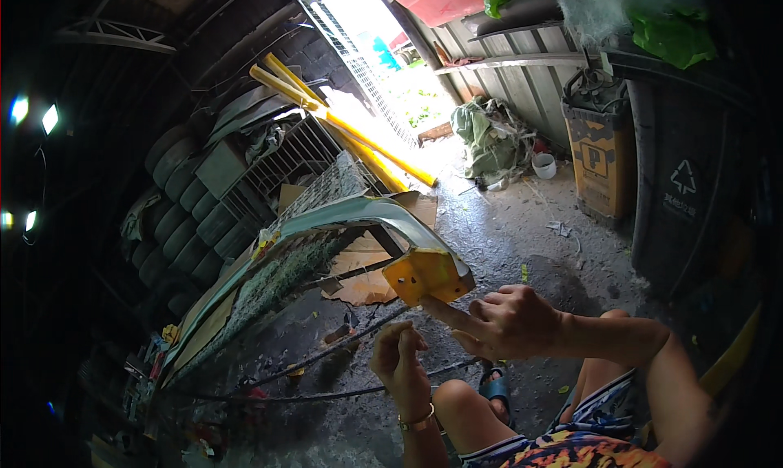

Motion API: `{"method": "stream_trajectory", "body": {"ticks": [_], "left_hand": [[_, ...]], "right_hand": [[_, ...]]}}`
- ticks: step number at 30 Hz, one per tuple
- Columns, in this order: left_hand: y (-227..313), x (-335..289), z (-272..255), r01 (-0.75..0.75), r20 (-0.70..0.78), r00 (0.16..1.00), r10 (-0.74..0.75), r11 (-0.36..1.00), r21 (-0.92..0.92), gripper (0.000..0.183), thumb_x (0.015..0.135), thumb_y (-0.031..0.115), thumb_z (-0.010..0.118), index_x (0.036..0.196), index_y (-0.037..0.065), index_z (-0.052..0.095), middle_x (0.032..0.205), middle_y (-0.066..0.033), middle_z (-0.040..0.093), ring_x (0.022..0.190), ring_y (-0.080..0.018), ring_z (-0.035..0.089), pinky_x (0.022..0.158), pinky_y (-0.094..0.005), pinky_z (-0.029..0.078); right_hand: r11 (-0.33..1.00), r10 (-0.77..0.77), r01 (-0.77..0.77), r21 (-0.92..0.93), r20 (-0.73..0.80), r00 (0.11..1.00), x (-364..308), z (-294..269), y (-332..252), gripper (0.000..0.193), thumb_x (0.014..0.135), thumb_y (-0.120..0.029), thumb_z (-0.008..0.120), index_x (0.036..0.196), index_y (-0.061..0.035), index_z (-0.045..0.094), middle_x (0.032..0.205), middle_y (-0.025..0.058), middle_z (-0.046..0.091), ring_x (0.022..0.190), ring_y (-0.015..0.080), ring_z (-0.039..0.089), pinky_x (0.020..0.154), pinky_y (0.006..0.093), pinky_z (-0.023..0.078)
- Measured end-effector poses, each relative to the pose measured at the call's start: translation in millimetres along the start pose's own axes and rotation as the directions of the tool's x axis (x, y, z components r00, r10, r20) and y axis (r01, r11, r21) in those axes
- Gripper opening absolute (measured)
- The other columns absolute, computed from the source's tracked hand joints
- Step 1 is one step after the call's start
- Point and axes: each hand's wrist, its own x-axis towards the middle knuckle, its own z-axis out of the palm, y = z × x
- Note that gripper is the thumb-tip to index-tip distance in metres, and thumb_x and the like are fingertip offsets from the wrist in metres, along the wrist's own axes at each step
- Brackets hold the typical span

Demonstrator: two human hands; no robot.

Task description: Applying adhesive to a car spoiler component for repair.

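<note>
A yellow metal plate (428,274) with small holes is at the near end of a long, curved, pale green beam (359,210). My right hand (518,324) is beside the plate, its index finger stretched to the plate's lower edge and the other fingers partly bent; nothing shows in it. Lower and to the left, my left hand (400,358) is raised with curled fingers, apart from the plate. Whatever those fingers may hold is hidden. A thin dark hose or cable (326,352) runs leftward from near the plate, and another (326,396) passes behind my left wrist.
Flattened cardboard (359,276) lies under the beam. Yellow poles (371,137) lean by the bright doorway (412,84). Stacked tyres (183,203) stand at left. A white bucket (544,165), cloth heap (485,133), orange-and-black box (599,154) and dark bin (681,231) are at right.
</note>
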Motion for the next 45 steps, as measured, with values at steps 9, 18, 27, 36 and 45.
{"method": "stream_trajectory", "body": {"ticks": [9, 18, 27, 36, 45], "left_hand": [[-7, 2, 3, 0.024, -0.053, 0.998, -0.022, 0.999, 0.026, 0.015, 0.095, 0.005, 0.058, 0.106, -0.002, 0.065, 0.080, -0.0026, 0.058, 0.067, -0.0078, 0.054, 0.060, -0.0233, 0.044], [3, -20, 9, -0.217, 0.211, 0.964, 0.162, 0.936, 0.275, 0.030, 0.094, -0.002, 0.054, 0.124, -0.004, 0.059, 0.087, -0.0073, 0.063, 0.073, -0.0120, 0.060, 0.068, -0.0263, 0.051], [-23, -77, 10, 0.324, 0.248, 0.900, -0.358, 0.931, 0.167, 0.056, 0.096, 0.002, 0.056, 0.147, 0.002, 0.034, 0.098, -0.0149, 0.067, 0.085, -0.0170, 0.066, 0.074, -0.0290, 0.054], [5, 4, 21, -0.312, 0.106, 0.940, 0.326, 0.684, 0.660, 0.061, 0.080, 0.029, 0.080, 0.127, 0.004, 0.050, 0.091, -0.0010, 0.052, 0.080, -0.0094, 0.050, 0.068, -0.0269, 0.043], [10, 35, 36, -0.422, 0.171, 0.878, 0.447, 0.554, 0.717, 0.038, 0.074, 0.011, 0.083, 0.092, 0.005, 0.051, 0.085, -0.0057, 0.052, 0.077, -0.0181, 0.050, 0.070, -0.0330, 0.041]], "right_hand": [[0.994, 0.057, -0.056, 0.090, -0.006, 0.998, -18, -11, -2, 0.056, 0.086, -0.022, 0.066, 0.138, -0.0089, 0.050, 0.060, 0.0003, 0.057, 0.049, 0.0147, 0.061, 0.048, 0.0281, 0.053], [0.312, 0.652, -0.431, 0.847, 0.139, 0.745, -55, -23, -3, 0.038, 0.093, -0.008, 0.060, 0.130, -0.0101, 0.059, 0.076, 0.0044, 0.066, 0.067, 0.0078, 0.064, 0.056, 0.0250, 0.051], [0.250, 0.479, -0.266, 0.931, 0.120, 0.870, -92, 43, -33, 0.032, 0.085, -0.001, 0.069, 0.117, -0.0069, 0.068, 0.097, 0.0065, 0.063, 0.083, 0.0132, 0.065, 0.067, 0.0269, 0.055], [-0.146, 0.603, -0.279, 0.949, 0.309, 0.736, -113, 52, -17, 0.015, 0.085, -0.005, 0.073, 0.099, -0.0068, 0.070, 0.085, 0.0014, 0.064, 0.073, 0.0048, 0.058, 0.059, 0.0224, 0.048], [-0.271, 0.630, -0.371, 0.888, 0.455, 0.630, -129, 60, -14, 0.013, 0.087, -0.005, 0.071, 0.099, -0.0018, 0.068, 0.083, 0.0018, 0.065, 0.070, 0.0057, 0.060, 0.061, 0.0213, 0.049]]}}
